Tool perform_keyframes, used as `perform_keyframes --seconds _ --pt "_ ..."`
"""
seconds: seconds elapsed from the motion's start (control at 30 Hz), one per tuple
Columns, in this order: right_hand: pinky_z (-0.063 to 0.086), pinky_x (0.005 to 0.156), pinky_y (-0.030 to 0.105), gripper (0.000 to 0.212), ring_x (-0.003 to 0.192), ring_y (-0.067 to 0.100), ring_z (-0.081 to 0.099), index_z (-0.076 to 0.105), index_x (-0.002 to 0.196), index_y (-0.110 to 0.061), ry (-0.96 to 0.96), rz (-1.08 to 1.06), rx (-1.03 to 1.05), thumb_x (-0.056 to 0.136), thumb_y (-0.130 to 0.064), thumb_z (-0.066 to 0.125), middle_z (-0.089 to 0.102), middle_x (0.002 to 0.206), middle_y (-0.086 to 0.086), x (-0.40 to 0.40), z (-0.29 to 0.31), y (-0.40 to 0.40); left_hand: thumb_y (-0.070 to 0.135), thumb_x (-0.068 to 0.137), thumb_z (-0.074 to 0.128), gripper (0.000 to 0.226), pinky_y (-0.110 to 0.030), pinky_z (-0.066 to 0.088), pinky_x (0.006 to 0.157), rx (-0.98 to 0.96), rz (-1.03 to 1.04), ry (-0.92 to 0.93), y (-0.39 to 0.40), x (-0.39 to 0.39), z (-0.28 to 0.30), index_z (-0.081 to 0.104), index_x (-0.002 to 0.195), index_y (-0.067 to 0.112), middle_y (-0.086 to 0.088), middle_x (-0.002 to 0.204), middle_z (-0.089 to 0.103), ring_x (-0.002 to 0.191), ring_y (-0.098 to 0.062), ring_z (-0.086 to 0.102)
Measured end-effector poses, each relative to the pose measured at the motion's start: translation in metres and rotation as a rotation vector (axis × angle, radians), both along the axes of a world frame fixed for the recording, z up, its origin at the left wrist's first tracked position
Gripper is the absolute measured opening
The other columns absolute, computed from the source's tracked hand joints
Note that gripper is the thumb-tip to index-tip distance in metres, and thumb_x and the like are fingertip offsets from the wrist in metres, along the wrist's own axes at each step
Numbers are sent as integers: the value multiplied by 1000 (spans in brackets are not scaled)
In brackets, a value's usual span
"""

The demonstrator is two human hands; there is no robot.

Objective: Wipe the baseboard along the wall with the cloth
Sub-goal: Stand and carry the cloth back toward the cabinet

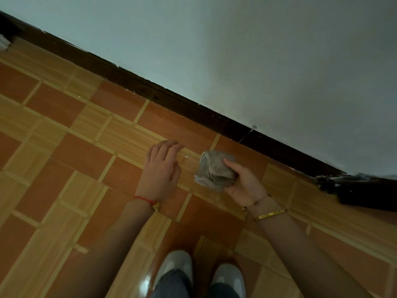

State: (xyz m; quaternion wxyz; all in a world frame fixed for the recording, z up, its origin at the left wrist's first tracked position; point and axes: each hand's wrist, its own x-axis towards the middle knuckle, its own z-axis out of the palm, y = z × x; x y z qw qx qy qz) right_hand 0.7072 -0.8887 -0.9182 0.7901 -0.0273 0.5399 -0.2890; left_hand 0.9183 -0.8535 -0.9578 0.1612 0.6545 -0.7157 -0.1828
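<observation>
**Cloth in the right hand, short of the baseboard**

A pale wall (257, 50) fills the upper right of the frame. Below it the floor (64, 168), tiled in orange and tan wood-look squares, takes up the lower left half. Between them the dark brown baseboard (163, 95) runs as a diagonal band from the upper left corner down to the right edge, its top edge chipped in places and its far right end scuffed and broken up.

Two bare forearms reach up from the bottom of the frame. The left hand (162, 166), a red cord at its wrist, is spread wide and flat over the tiles at centre, holding nothing. The right hand (245, 181), with a gold bangle at its wrist, grips a bunched grey cloth (214, 169), thumb on top; the cloth sits over the floor just right of centre, near the baseboard but apart from it.

At the bottom centre are two grey shoes (176, 267) under dark trouser cuffs.
</observation>
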Motion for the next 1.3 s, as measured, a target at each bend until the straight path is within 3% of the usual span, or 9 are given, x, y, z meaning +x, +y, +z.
perform_keyframes --seconds 0.17,0.33,0.4,0.53,0.7,0.87,1.1,1.3 --pt "52 89 50 58 124 39 52 45 138 -2 -47 2 -53 84 -16 59 53 136 22 5 101 -2 6 92 53 45 -54 38 110 18 30 -9 6 5 101 52 136 14 -8 136 53 130 -29 45" --pt "47 97 52 50 120 37 56 49 136 -3 -60 90 -146 97 -34 43 56 133 21 10 237 -1 15 94 39 43 -55 39 108 25 50 -19 22 12 247 51 135 16 -8 137 54 127 -28 47" --pt "50 93 51 53 114 35 61 49 136 -2 -78 96 -142 101 -39 36 58 131 22 17 302 1 12 93 41 43 -55 38 110 23 73 -15 30 17 313 52 135 15 -8 136 54 126 -28 48" --pt "60 70 39 46 99 31 64 44 137 3 40 133 -226 100 -24 42 57 124 23 27 439 16 13 98 46 40 -51 44 104 60 126 5 50 28 454 51 138 15 -7 129 59 118 -28 55" --pt "60 71 37 41 97 30 66 49 133 7 33 182 -238 98 -15 46 59 124 25 27 612 45 28 101 42 36 -48 54 87 120 169 91 83 35 632 56 131 14 -7 116 66 102 -25 64" --pt "59 69 34 40 95 28 69 52 129 9 -97 222 -280 101 -16 40 65 115 22 25 747 68 24 103 48 29 -38 52 89 107 228 117 118 29 764 60 128 16 -6 119 66 106 -23 63" --pt "58 66 30 32 89 22 69 60 116 2 -139 255 -389 102 -12 36 70 103 15 21 839 92 26 103 49 27 -32 53 82 4 345 120 155 17 866 63 125 20 1 121 65 102 -18 64" --pt "59 76 33 38 102 25 65 53 129 5 -134 341 -399 101 -16 39 59 126 22 16 858 108 24 102 50 26 -25 42 76 -38 476 110 195 3 895 63 124 20 1 119 66 99 -19 65"
